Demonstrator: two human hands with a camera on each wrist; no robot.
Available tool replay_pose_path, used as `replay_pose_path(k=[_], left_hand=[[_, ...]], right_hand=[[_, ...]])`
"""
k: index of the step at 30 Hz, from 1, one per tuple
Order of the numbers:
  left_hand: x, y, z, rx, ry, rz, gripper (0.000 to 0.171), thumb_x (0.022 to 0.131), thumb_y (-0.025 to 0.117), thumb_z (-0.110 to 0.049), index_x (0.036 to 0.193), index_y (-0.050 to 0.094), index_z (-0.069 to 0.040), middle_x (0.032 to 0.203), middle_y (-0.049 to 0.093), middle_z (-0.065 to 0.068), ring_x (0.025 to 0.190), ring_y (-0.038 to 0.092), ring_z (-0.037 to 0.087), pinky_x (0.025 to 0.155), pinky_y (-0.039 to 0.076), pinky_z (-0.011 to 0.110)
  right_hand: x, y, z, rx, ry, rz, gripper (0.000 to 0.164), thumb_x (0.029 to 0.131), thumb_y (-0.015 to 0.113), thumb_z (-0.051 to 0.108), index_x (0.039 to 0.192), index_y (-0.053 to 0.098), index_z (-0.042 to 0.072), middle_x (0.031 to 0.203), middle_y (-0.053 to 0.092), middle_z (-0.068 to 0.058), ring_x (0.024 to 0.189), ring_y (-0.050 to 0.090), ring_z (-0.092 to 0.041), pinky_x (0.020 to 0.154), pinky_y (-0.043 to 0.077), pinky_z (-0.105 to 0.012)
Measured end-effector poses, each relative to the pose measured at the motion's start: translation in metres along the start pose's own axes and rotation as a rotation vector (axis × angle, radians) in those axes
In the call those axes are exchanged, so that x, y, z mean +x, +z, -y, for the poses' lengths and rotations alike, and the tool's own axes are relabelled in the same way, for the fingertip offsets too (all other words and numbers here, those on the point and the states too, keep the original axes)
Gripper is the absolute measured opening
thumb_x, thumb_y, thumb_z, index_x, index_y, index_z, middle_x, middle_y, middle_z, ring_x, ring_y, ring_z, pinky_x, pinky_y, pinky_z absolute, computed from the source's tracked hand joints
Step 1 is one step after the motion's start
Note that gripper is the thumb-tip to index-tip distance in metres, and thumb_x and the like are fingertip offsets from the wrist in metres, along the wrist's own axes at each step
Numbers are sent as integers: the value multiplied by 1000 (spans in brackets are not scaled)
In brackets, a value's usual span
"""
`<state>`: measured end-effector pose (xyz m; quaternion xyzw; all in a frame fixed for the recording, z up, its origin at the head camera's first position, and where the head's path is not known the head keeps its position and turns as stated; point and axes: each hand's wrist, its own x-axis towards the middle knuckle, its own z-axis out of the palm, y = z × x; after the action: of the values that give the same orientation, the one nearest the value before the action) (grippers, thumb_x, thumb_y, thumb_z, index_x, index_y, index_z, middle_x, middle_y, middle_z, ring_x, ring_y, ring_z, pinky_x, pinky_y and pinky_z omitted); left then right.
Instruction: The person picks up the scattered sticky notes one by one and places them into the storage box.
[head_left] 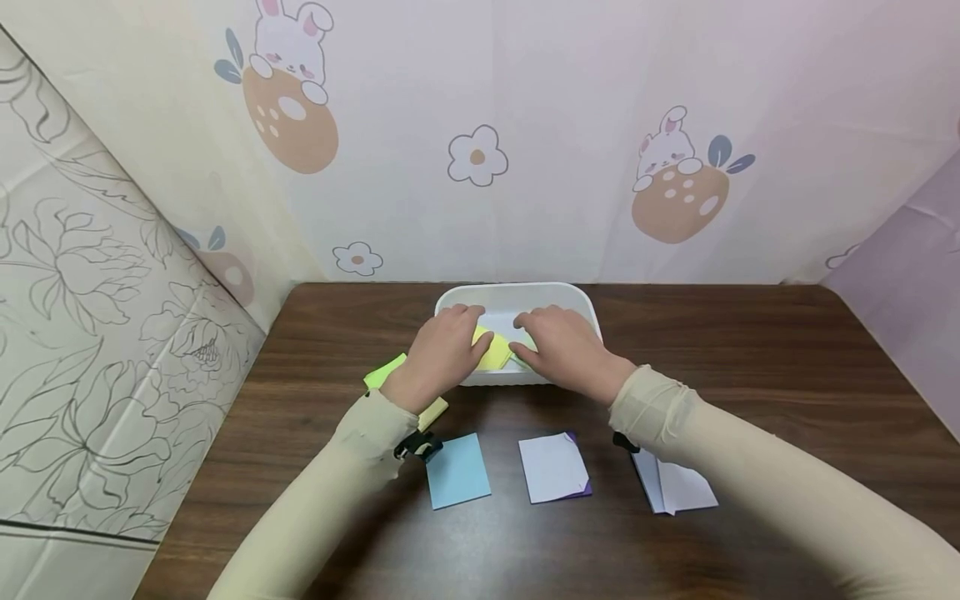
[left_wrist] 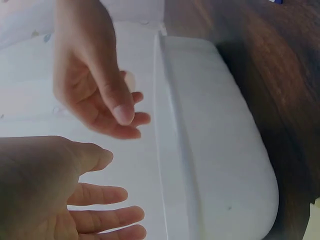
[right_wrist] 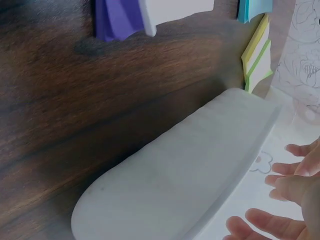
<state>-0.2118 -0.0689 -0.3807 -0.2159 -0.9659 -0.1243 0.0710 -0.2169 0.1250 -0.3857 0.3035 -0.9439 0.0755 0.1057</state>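
1. Left hand (head_left: 442, 350), right hand (head_left: 566, 346): we are hovering both over the white tub (head_left: 504, 379), fingers loose, grasping nothing.
2. Yellow notes (head_left: 497, 355): lying inside the tub, between our hands.
3. Step: we are probably arranging these notes; next is likely calling for a light pinch.

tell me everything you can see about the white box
The white box is open-topped with rounded corners and a thin rim, and looks like smooth plastic. It stands upright on the brown table, near the patterned wall. Yellow and pale green papers show inside. The left hand and right hand are over it; whether either touches it is unclear.
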Motion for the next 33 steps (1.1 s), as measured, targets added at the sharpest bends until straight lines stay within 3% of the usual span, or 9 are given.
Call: replay_pose_path(k=[6,17,25,33], left_hand=[[-4,-6,13,-40,-26,-37,44,92,55,-29,125,58,-1,118,63,15,104,60,28,84,50,39],[-11,-6,27,-32,-31,-29,43,92,54,-28,124,58,1,114,63,17,100,61,29,81,50,41],[-17,-6,39,-20,-38,-60,43,92,55,-28,123,58,1,115,63,18,101,60,31,81,50,42],[-24,-6,50,-33,-61,-84,39,91,56,-26,119,60,1,104,64,15,90,60,28,75,51,41]], right_hand=[[0,1,6,-8,-13,2,38,88,59,36,108,67,4,93,69,-9,79,62,-25,66,50,-38],[-2,5,22,19,-35,-18,34,88,61,33,106,68,6,91,68,-5,78,60,-23,65,48,-37],[-3,4,33,24,-69,-35,32,88,60,33,104,68,7,89,67,-4,78,59,-23,67,48,-38],[-2,3,44,29,-75,-13,32,88,59,35,105,68,9,89,67,-2,77,58,-19,67,48,-34]])
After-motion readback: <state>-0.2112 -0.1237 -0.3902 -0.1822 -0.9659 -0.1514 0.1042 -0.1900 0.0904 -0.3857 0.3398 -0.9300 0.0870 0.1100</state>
